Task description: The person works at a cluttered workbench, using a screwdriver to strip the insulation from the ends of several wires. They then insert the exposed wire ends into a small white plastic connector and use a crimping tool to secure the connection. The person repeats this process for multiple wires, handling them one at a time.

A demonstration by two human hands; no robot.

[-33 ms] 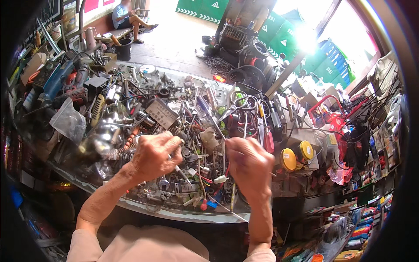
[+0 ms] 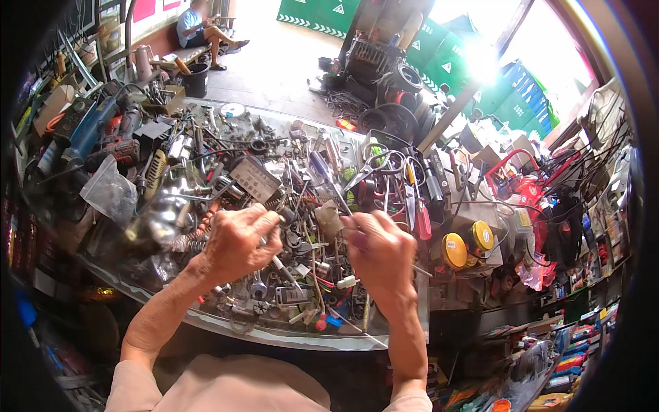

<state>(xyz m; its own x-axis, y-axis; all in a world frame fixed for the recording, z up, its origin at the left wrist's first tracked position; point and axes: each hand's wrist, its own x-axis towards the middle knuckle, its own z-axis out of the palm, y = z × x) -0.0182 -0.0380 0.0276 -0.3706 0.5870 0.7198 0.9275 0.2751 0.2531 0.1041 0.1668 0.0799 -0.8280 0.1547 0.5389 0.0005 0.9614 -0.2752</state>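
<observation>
My left hand (image 2: 240,242) is closed in a pinch over the middle of the cluttered table. A small metallic piece shows by its fingertips, too small to name. Under that hand a slim silver rod (image 2: 286,273) slants down to the right, and I cannot tell whether the hand holds it. My right hand (image 2: 381,253) is curled closed to the right, its fingers turned toward the left hand. A thin stick (image 2: 422,272) shows at its outer side; what its fingers grip is hidden. Close to that hand lie a screwdriver (image 2: 322,167), scissors (image 2: 384,161) and an open-end wrench (image 2: 259,288).
Loose hardware covers the glass-edged table (image 2: 288,338). On the left lie power tools (image 2: 96,123), a clear plastic bag (image 2: 110,191) and a yellow brush (image 2: 154,172). Two yellow-lidded jars (image 2: 454,250) stand on the right. Across the floor a person (image 2: 199,31) sits on a bench.
My right hand has moved a little left, toward my left hand, and its fingers look less blurred. My left hand has shifted very slightly left. Both stay closed.
</observation>
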